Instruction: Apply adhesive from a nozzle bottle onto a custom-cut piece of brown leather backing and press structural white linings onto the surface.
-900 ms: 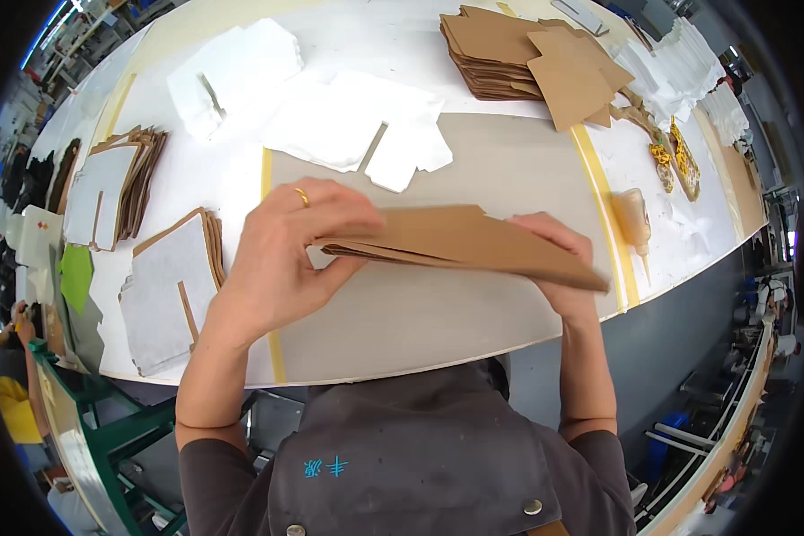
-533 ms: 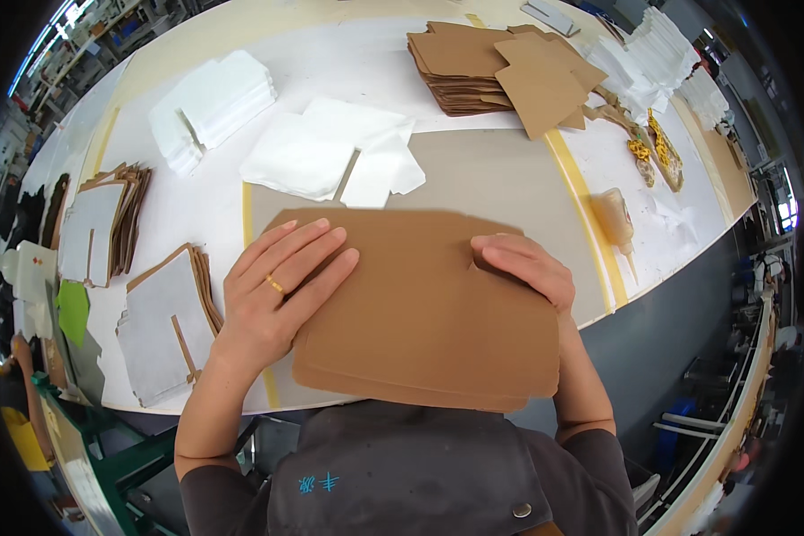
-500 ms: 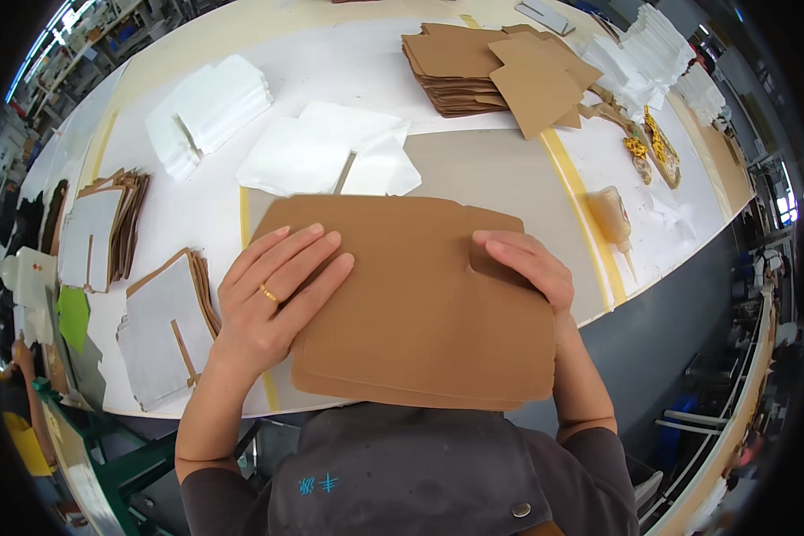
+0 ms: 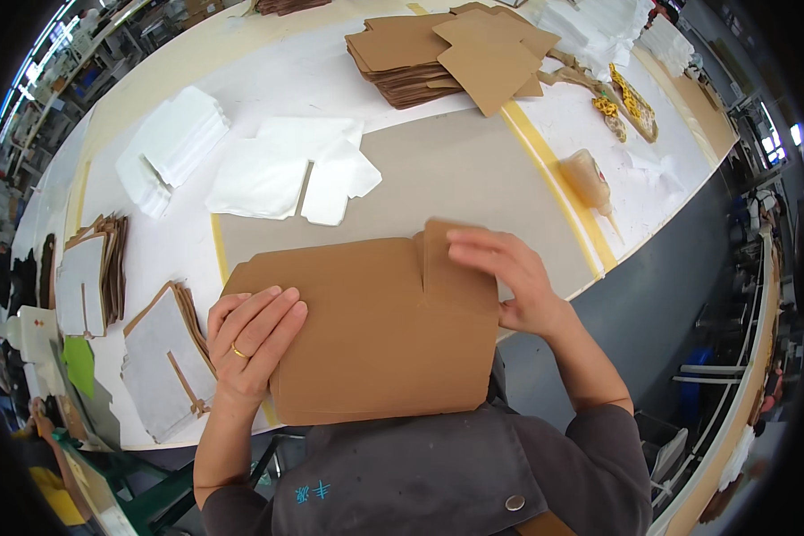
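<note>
A brown leather-like panel (image 4: 375,330) with a slit in its far edge lies before me, over the table's near edge and against my apron. On its left part rests my left hand (image 4: 255,344), the fingers together on top and the thumb hidden, gripping the side. My right hand (image 4: 518,277) holds the far right corner, where a narrow flap (image 4: 451,259) beside the slit stands slightly raised. Its fingers reach over the flap while the thumb sits at the panel's right edge. The fingertips are a little blurred.
White cut sheets (image 4: 281,170) and a white stack (image 4: 170,147) lie beyond the panel. Farther off is a brown stack (image 4: 402,62). Grey-white pieces with brown edges (image 4: 165,375) are at left. A glue bottle (image 4: 588,179) and yellow-handled scissors (image 4: 630,103) lie at right.
The panel and both hands have shifted left relative to my body. The right-hand flap has lifted and turned, and the right fingers have moved over it. The view has turned slightly.
</note>
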Action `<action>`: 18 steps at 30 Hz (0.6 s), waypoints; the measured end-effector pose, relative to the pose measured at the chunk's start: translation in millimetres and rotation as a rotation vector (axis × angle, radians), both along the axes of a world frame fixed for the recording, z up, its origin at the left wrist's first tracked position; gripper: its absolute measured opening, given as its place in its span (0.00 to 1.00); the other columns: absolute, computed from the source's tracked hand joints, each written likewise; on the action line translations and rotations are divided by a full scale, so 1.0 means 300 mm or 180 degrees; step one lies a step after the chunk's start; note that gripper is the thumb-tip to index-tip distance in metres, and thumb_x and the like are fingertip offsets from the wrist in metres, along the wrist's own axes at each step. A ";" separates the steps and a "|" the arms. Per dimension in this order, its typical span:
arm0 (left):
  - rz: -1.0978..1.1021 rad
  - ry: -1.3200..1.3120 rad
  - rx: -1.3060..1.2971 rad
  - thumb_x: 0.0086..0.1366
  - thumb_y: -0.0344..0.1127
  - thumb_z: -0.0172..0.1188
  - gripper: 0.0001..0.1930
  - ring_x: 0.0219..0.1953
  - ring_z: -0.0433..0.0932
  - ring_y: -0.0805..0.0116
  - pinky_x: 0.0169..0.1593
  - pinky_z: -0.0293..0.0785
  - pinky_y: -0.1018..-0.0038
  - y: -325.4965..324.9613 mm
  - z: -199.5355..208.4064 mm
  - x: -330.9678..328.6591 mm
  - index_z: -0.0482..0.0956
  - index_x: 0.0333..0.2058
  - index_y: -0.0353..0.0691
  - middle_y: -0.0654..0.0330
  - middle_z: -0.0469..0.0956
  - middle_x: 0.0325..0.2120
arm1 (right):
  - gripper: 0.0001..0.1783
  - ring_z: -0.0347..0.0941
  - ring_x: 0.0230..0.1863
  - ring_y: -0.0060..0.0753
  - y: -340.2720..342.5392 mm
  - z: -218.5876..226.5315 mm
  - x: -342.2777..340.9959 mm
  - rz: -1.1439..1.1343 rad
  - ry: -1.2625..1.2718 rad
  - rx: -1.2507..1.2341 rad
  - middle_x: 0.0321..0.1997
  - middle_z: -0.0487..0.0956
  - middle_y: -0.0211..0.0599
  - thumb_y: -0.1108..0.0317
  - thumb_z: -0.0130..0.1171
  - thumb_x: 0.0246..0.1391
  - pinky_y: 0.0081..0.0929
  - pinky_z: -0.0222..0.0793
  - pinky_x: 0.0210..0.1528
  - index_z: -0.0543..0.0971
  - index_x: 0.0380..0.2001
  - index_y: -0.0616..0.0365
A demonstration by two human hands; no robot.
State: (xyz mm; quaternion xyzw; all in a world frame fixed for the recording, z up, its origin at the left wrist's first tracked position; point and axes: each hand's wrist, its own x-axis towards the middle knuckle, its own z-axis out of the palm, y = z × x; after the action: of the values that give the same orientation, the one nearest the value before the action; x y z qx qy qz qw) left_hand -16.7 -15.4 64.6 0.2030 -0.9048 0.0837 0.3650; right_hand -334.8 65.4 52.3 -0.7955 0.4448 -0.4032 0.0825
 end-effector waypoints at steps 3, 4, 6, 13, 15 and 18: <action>-0.0046 0.0026 0.0317 0.53 0.31 0.59 0.13 0.42 0.80 0.64 0.43 0.72 0.69 0.016 -0.045 0.019 0.83 0.38 0.41 0.61 0.82 0.41 | 0.28 0.75 0.48 0.37 0.040 -0.046 -0.012 -0.0066 -0.0289 0.1000 0.54 0.75 0.36 0.71 0.68 0.41 0.29 0.71 0.48 0.77 0.51 0.51; -0.0054 -0.0077 0.0370 0.52 0.31 0.59 0.13 0.42 0.80 0.64 0.43 0.72 0.69 0.019 -0.063 0.032 0.83 0.38 0.41 0.61 0.82 0.41 | 0.31 0.75 0.48 0.38 0.053 -0.067 -0.012 0.0118 0.0086 0.1016 0.54 0.75 0.36 0.71 0.68 0.41 0.30 0.70 0.49 0.75 0.53 0.50; -0.0079 -0.0198 0.0464 0.52 0.31 0.60 0.13 0.42 0.80 0.64 0.43 0.72 0.69 0.029 -0.074 0.038 0.83 0.38 0.41 0.61 0.82 0.41 | 0.30 0.74 0.49 0.39 0.069 -0.101 0.010 0.0075 0.0145 0.0843 0.55 0.75 0.34 0.72 0.66 0.42 0.32 0.70 0.50 0.76 0.53 0.48; -0.0086 -0.0225 0.1727 0.47 0.29 0.62 0.15 0.38 0.81 0.61 0.42 0.75 0.71 -0.035 0.021 0.025 0.82 0.38 0.36 0.57 0.83 0.36 | 0.16 0.78 0.44 0.35 0.029 -0.105 0.032 0.0231 -0.1297 0.1218 0.49 0.79 0.36 0.73 0.62 0.50 0.26 0.72 0.46 0.80 0.45 0.56; 0.0131 0.0310 0.2973 0.49 0.27 0.64 0.14 0.33 0.82 0.64 0.40 0.77 0.73 -0.055 0.100 0.019 0.81 0.37 0.32 0.56 0.83 0.30 | 0.18 0.78 0.42 0.26 0.004 -0.015 0.059 -0.0201 -0.2297 0.1706 0.43 0.81 0.37 0.75 0.57 0.56 0.22 0.72 0.45 0.74 0.51 0.61; 0.0167 0.0721 0.4950 0.55 0.37 0.69 0.20 0.34 0.81 0.69 0.40 0.76 0.71 -0.137 0.091 -0.013 0.77 0.42 0.30 0.59 0.82 0.30 | 0.22 0.78 0.41 0.25 -0.077 0.005 0.059 -0.0291 -0.2720 0.2281 0.40 0.82 0.38 0.73 0.56 0.57 0.23 0.72 0.44 0.69 0.56 0.61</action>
State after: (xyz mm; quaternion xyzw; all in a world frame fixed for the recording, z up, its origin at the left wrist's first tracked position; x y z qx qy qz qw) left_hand -20.7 -56.4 92.0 0.4288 -0.6558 -0.5861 0.2061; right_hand -317.1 42.3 53.9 -0.4634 0.5151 -0.5166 0.5031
